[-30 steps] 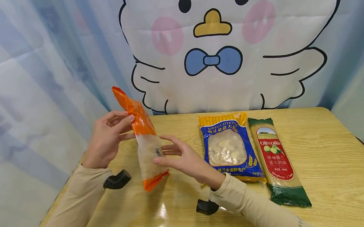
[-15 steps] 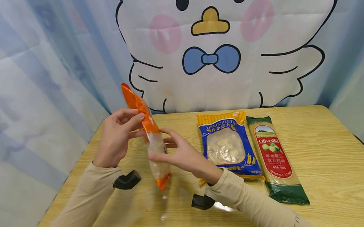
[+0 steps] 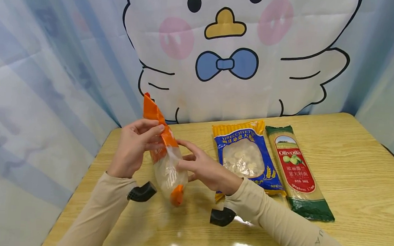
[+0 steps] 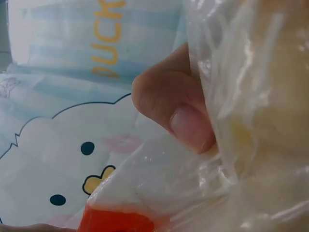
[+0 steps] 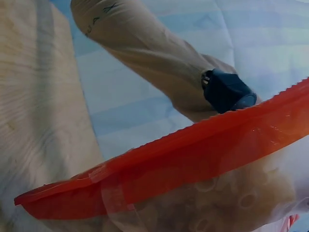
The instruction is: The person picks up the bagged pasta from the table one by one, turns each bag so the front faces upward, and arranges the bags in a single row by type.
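A clear plastic pasta bag [image 3: 169, 173] with orange ends stands tilted above the near-left part of the table. My left hand [image 3: 136, 144] pinches its upper orange part between thumb and fingers. Lower down, my right hand [image 3: 206, 168] grips the bag's right side, thumb on the near face and other fingers partly hidden behind. In the left wrist view, a bent digit [image 4: 174, 104] presses against the crinkled clear film. The right wrist view shows the orange sealed edge [image 5: 169, 159] close up, with small ring-ended pasta [image 5: 246, 200] through the film.
A blue and yellow orecchiette bag [image 3: 245, 155] lies on the wooden table [image 3: 358, 165] right of my hands. Beside it lies a green-ended spaghetti pack [image 3: 296, 169]. A printed curtain [image 3: 225, 94] hangs behind the table. Black wrist cameras [image 3: 223, 216] jut from both sleeves.
The bag has turned about its long axis, from a broad face through edge-on to another face. My left hand has moved right with its top. The two other packs stay put.
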`<state>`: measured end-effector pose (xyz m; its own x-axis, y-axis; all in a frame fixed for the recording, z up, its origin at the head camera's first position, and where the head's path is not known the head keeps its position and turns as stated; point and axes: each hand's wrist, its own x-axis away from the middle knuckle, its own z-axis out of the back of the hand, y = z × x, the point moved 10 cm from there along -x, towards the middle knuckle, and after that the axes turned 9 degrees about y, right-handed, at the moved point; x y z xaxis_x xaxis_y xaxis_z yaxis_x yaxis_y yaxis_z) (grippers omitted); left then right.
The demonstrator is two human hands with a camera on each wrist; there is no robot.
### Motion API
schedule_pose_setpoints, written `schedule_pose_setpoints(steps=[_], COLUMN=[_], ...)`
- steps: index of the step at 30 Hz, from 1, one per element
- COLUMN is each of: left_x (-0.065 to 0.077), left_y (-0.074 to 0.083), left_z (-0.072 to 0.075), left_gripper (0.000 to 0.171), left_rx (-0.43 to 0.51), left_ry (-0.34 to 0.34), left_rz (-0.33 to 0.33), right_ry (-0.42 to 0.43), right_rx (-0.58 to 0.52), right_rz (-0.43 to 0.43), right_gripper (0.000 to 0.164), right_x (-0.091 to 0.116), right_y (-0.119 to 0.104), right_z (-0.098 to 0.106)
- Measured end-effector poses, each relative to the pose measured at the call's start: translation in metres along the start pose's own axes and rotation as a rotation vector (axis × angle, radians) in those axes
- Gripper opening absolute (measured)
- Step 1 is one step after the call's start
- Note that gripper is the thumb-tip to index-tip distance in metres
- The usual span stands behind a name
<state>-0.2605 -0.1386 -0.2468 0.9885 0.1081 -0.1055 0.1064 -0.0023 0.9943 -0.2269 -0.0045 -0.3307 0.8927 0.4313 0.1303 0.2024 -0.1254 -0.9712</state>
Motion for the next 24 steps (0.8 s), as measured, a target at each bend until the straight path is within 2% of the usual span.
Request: schedule_pose_setpoints(steps=[5,12,17,21,24], left_x=[-0.003,-0.006,-0.006,-0.004,-0.001], left_y=[-0.009,-0.023,-0.030,-0.034,-0.041], left_z=[-0.003,-0.004,-0.002,0.000,0.008], left_gripper=[0.023,0.025,0.031,0.039,0.043], left_rx=[-0.037,-0.034,-0.044,-0.059,-0.063], left_ry=[-0.028,-0.048,-0.050,-0.084,-0.098], left_rz=[0.046,0.109,0.139,0.144,0.155], right_ry=[-0.033,-0.051,-0.035,-0.026,-0.028], right_rx=[-0.111,-0.179,-0.222,-0.251,-0.270], right_rz=[-0.054,-0.087,-0.111,-0.122,-0.133], right_gripper=[0.079,0.080,0.079,0.078,0.078], right_x=[0.000,0.000,0.000,0.000,0.000], right_y=[0.006,0.012,0.015,0.017,0.018], right_z=[-0.002,-0.003,-0.003,-0.002,-0.001])
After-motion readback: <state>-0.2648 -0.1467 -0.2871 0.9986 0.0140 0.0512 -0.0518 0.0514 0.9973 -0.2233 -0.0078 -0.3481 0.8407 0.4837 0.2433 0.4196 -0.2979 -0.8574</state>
